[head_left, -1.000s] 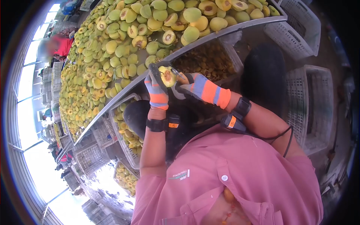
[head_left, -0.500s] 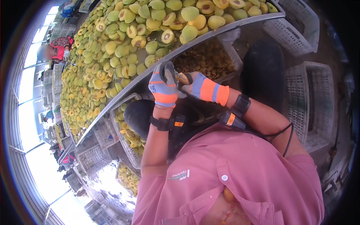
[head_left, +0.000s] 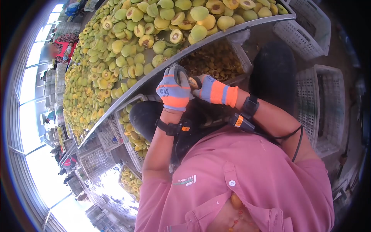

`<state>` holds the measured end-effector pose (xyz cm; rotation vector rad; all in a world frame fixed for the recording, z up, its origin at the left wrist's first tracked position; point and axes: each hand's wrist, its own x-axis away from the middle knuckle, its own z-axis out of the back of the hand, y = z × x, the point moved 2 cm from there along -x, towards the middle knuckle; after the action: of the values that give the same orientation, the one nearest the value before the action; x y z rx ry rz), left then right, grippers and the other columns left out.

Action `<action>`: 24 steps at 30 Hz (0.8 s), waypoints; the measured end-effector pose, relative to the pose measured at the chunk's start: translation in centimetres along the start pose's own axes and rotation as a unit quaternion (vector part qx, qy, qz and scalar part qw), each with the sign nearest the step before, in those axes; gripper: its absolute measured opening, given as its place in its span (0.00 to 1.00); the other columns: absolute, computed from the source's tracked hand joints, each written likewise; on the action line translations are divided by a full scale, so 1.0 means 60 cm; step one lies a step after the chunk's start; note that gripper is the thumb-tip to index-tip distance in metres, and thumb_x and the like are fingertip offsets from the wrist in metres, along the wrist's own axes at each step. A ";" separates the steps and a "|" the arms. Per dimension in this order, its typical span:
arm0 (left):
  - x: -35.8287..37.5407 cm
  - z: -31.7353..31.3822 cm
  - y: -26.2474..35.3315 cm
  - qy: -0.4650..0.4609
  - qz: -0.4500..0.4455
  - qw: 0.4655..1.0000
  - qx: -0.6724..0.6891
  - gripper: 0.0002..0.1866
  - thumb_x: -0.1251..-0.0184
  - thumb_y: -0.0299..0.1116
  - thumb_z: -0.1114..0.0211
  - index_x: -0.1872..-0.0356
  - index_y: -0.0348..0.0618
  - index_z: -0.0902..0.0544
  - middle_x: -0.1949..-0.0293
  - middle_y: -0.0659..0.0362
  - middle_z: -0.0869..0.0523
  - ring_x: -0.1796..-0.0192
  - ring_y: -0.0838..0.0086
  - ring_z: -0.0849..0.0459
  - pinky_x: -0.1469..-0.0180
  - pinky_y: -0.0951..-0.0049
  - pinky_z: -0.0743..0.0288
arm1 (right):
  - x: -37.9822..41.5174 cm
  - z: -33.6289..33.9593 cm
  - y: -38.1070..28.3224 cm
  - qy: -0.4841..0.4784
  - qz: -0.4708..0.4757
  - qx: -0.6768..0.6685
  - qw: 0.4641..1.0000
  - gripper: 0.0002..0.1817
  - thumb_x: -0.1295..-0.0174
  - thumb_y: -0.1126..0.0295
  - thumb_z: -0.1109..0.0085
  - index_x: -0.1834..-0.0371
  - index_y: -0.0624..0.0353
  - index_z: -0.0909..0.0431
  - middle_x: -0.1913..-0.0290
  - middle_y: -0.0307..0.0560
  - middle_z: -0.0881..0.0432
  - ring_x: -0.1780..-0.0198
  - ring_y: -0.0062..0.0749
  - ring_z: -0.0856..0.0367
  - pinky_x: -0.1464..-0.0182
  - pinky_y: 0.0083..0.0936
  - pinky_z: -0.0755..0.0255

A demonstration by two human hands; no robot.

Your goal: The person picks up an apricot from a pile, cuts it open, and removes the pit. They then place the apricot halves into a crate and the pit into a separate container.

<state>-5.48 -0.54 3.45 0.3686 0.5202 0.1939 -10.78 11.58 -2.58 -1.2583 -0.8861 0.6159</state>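
Note:
My left hand [head_left: 173,91], in a grey and orange glove with dark finger patches, is closed above my lap, close to the metal table edge. What its fingers hold is hidden. My right hand [head_left: 211,89], gloved alike, meets it with fingers closed on a small orange-brown object [head_left: 193,82], too small and covered to name. Just beyond both hands, under the table rim, a crate holds brown pits or scraps [head_left: 214,60]. Yellow-green halved fruit [head_left: 127,50], looking like peaches, covers the table, some with brown centres facing up.
The table's metal rim [head_left: 154,72] runs diagonally in front of me. White plastic crates stand to the right [head_left: 320,108] and upper right [head_left: 303,27]. A crate of fruit halves [head_left: 135,133] is beside my left knee. Another person [head_left: 63,48] sits at the far left.
My left hand has turned slightly, its back now facing up more, and moved a little right. Both hands stay together. The far person's hand has shifted.

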 end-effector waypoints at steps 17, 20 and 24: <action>-0.038 -0.021 -0.066 -0.381 0.095 0.907 0.149 0.12 0.40 0.36 0.36 0.59 0.42 0.16 0.70 0.51 0.14 0.67 0.59 0.16 0.62 0.67 0.23 | 0.015 0.019 0.020 -0.226 -0.079 -0.224 0.945 0.11 0.38 0.64 0.40 0.61 0.60 0.20 0.76 0.36 0.22 0.79 0.21 0.24 0.81 0.21 0.33; -0.046 0.002 -0.023 -0.354 0.067 0.930 0.080 0.16 0.36 0.43 0.39 0.61 0.40 0.15 0.74 0.51 0.15 0.68 0.58 0.17 0.61 0.68 0.23 | 0.019 0.008 0.034 -0.424 -0.116 -0.480 0.760 0.12 0.32 0.63 0.46 0.55 0.60 0.21 0.74 0.34 0.22 0.78 0.19 0.24 0.78 0.19 0.31; -0.051 0.018 -0.020 -0.374 0.027 0.919 0.124 0.14 0.34 0.39 0.40 0.60 0.39 0.15 0.73 0.54 0.15 0.68 0.66 0.17 0.60 0.72 0.24 | 0.019 -0.009 0.066 -0.333 -0.114 -0.436 0.828 0.13 0.30 0.64 0.48 0.54 0.63 0.23 0.73 0.34 0.24 0.76 0.17 0.24 0.77 0.16 0.31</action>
<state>-7.40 -2.76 5.21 0.6652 -0.2278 0.0286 -9.42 13.12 -6.23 -1.7245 -2.0369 0.4547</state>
